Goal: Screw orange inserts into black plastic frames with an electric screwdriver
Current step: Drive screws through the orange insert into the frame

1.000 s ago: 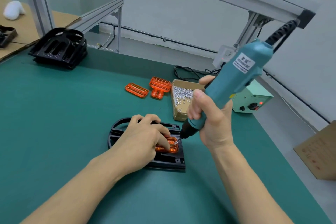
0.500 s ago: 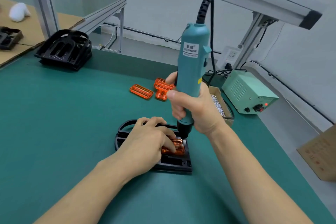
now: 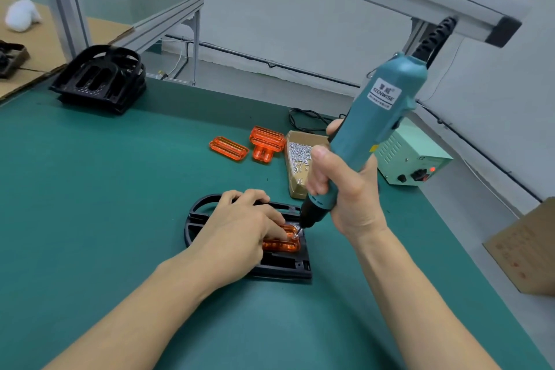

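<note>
A black plastic frame lies flat on the green mat in front of me, with an orange insert seated in it. My left hand rests on the frame and its fingers press down on the insert. My right hand grips a teal electric screwdriver, tilted to the right. Its bit tip touches a small screw at the insert's right end.
Two loose orange inserts and a cardboard box of screws lie behind the frame. A stack of black frames stands far left. A pale green power supply and a cardboard box sit at the right.
The screwdriver stood upright on the insert half a second ago; now it leans right with its tip on the insert's right end. My left hand keeps pressing the insert.
</note>
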Motion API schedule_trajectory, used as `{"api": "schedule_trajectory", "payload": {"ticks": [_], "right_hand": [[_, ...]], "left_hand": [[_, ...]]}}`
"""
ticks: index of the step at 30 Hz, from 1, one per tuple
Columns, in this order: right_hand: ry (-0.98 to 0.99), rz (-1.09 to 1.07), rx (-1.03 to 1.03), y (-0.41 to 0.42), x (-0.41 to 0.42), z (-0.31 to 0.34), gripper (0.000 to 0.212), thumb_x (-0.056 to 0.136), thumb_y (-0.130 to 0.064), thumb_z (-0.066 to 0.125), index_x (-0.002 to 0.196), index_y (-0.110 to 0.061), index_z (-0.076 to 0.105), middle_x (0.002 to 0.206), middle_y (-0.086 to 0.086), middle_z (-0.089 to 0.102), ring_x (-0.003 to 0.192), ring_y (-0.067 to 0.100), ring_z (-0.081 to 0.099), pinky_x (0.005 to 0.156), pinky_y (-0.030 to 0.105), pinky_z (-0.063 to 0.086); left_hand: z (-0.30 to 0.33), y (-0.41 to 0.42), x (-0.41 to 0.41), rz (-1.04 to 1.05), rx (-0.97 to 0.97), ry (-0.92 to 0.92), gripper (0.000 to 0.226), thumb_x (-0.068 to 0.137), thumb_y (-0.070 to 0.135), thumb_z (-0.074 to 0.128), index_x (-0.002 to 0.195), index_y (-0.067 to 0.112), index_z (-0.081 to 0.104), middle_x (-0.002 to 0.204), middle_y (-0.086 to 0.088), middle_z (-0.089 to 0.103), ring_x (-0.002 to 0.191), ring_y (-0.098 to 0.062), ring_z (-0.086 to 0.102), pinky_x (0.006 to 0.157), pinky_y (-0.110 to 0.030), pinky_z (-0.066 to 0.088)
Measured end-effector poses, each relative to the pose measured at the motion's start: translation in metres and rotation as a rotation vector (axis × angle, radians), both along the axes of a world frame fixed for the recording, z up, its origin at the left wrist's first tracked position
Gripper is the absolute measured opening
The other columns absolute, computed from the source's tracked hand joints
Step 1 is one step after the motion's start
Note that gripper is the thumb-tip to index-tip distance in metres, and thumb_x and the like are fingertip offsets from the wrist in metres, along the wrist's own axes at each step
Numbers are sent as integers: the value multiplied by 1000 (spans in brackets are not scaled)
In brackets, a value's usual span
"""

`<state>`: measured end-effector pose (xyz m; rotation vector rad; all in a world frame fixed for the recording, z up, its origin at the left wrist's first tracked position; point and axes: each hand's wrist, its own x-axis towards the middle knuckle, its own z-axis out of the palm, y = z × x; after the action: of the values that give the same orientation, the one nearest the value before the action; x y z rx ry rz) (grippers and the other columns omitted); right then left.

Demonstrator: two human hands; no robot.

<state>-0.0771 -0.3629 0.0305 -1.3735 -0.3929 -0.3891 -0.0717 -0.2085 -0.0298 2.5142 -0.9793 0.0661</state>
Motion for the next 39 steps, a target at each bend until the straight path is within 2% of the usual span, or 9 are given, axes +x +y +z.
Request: {"api": "schedule_trajectory", "payload": {"ticks": [7,10,14,17,22,25,30,35,39], "right_hand": [[-8,78,-13,-3,0,-1,16,78,-11,63,82,-19,50,45,-6,42,37,15,33,46,23,38],[11,161,-13,-5,-2,-1,16,75,-11,62,78,-25,55,45,-6,41,36,14,33,46,22,38],[32,216,-24,-5,-3,0,18,74,-10,62,84,-24,56,47,-8,43,36,12,34,45,22,37],[11,193,-15,-3,-1,1,21,75,-9,62,93,-17,54,47,-7,44,37,12,35,45,22,39],[48,141,205,-17,0,-4,27,71,0,56,96,-11,53,44,-7,38,34,8,34,43,19,37],[54,173,260,-20,-1,-7,29,65,-5,56,93,-9,54,43,-7,36,32,7,33,42,17,36],[-85,205,371,-28,1,20,33,63,-5,67,91,-15,55,45,-10,37,35,4,34,42,16,34],[-171,-56,480,-38,-1,32,18,82,-5,45,92,-19,49,47,-10,36,39,5,35,46,20,36],[-147,-288,580,-37,-2,16,15,81,-7,50,89,-20,50,49,-9,36,40,6,37,48,21,37]], "left_hand": [[-3,0,1,5,-12,9,49,89,6,48,119,42,63,131,31,49,131,-3,18,99,-21,9],[-4,0,1,16,-22,10,48,89,7,48,117,42,64,130,32,49,131,-3,19,99,-20,10],[-5,0,1,8,-37,12,47,89,6,49,115,42,66,128,32,51,130,-1,20,97,-18,8],[-5,0,2,6,-40,11,48,89,6,48,116,41,66,128,32,50,130,-1,20,96,-17,7],[-4,-1,1,3,-38,-8,45,90,8,48,114,41,66,127,31,51,129,-1,21,98,-19,8],[-3,-2,1,0,-32,-30,44,90,9,47,113,39,67,127,29,53,128,-3,22,98,-21,10],[-4,-2,0,10,-37,-36,43,90,9,46,112,39,68,125,28,54,127,-3,23,99,-23,11],[-5,-2,-1,39,-65,7,45,92,8,44,111,41,68,124,31,53,128,0,21,101,-19,8],[-4,-1,-5,43,-43,16,39,96,14,44,111,41,68,126,31,52,130,2,20,106,-21,8]]}}
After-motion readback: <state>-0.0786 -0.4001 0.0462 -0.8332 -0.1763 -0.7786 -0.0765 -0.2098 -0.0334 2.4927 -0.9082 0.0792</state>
